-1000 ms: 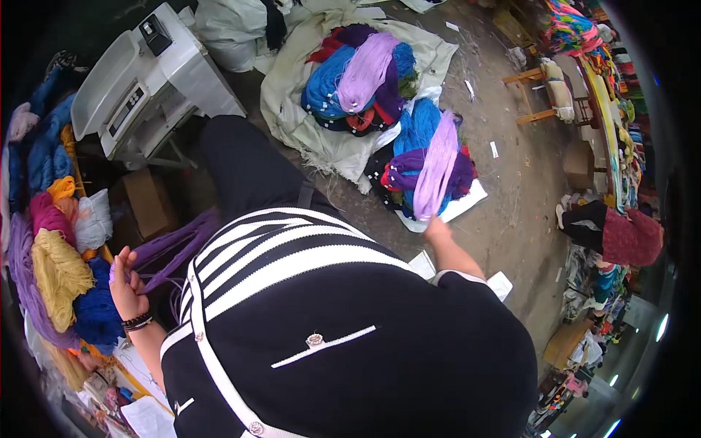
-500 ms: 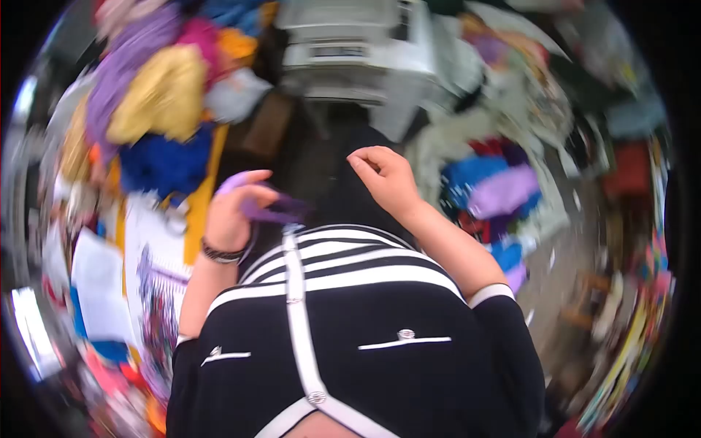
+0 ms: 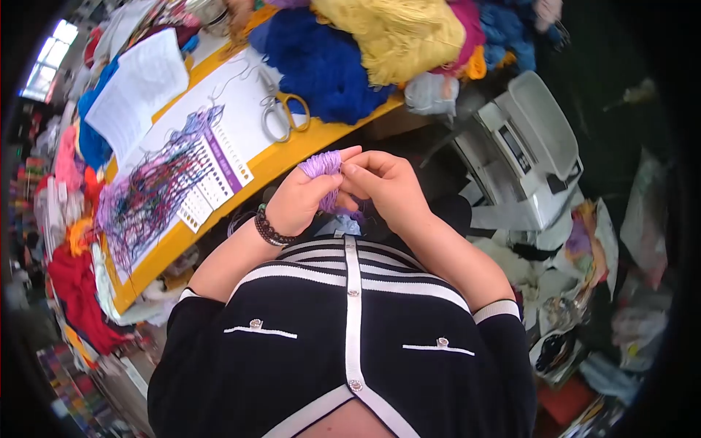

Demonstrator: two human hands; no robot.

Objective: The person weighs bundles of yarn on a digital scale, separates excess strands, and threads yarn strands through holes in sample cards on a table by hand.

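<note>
A small hank of purple thread (image 3: pixel 321 166) is looped around the fingers of my left hand (image 3: pixel 296 201), in front of my waist. The left thumb presses against the loops, and a dark beaded bracelet circles that wrist. My right hand (image 3: pixel 394 190) meets the left fingertips, its thumb and forefinger pinched at the right side of the hank. What exactly lies in that pinch is partly hidden, though it appears to be thread. Some purple strands hang below the hands.
Along the left runs a yellow table (image 3: pixel 277 158) bearing scissors (image 3: pixel 285 117), a card with many coloured threads (image 3: pixel 171 182) and a printed sheet (image 3: pixel 139 91). Blue yarn (image 3: pixel 314 66) and yellow yarn (image 3: pixel 394 36) lie at its far end. A white plastic unit (image 3: pixel 526 139) stands right.
My hands, apart before, have come together at the purple thread. Its loops now sit bunched on my left fingers. The view has turned toward the table on the left.
</note>
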